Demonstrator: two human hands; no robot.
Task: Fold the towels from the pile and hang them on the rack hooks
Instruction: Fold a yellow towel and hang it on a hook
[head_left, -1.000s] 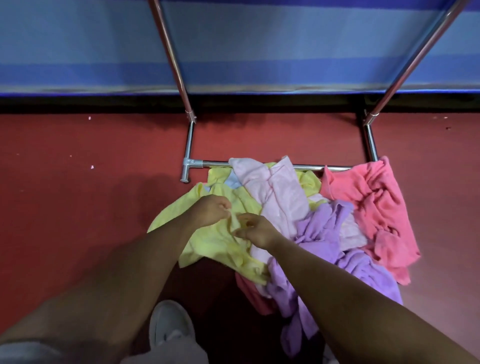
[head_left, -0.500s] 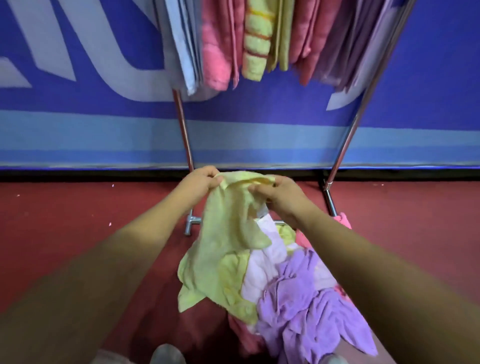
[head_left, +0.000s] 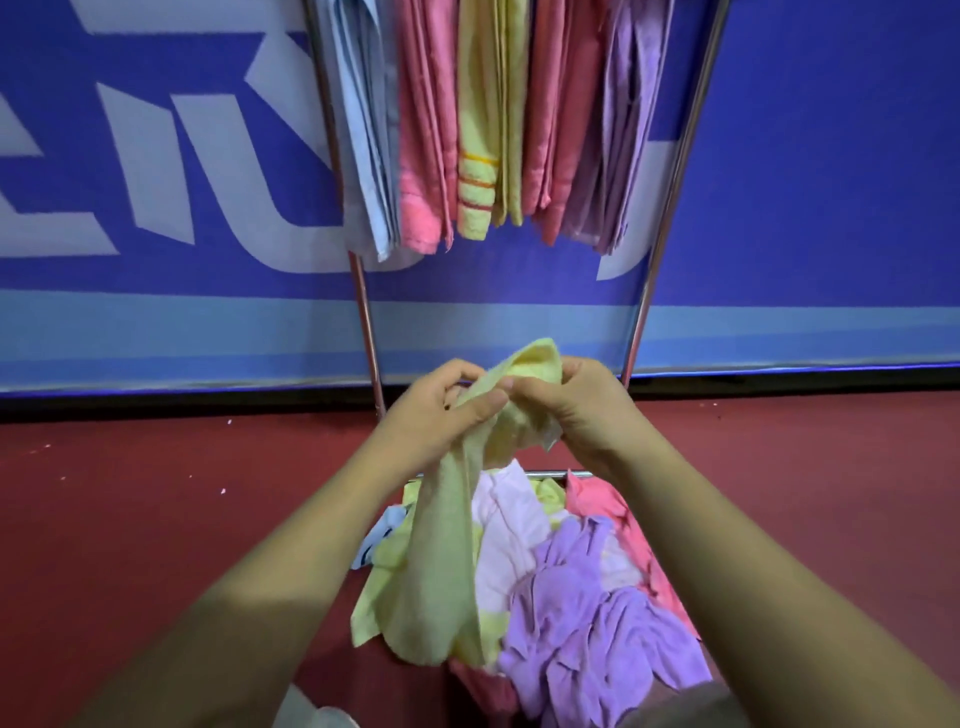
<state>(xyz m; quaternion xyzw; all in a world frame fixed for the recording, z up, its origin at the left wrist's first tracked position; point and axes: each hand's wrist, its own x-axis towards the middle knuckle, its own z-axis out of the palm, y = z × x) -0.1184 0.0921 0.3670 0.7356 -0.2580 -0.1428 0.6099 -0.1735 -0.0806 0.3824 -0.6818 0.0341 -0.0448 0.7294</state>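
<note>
above pile (head_left: 561, 582), both hands (left (head_left: 441, 415), right (head_left: 582, 410)) pinch yellow towel (head_left: 441, 561), bunched.

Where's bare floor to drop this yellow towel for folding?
Bare red floor lies left of the pile, up to the blue wall banner; another strip lies right of the pile. Between the rack poles it is crowded with towels. Both hands, left hand and right hand, grip the yellow towel.
</note>
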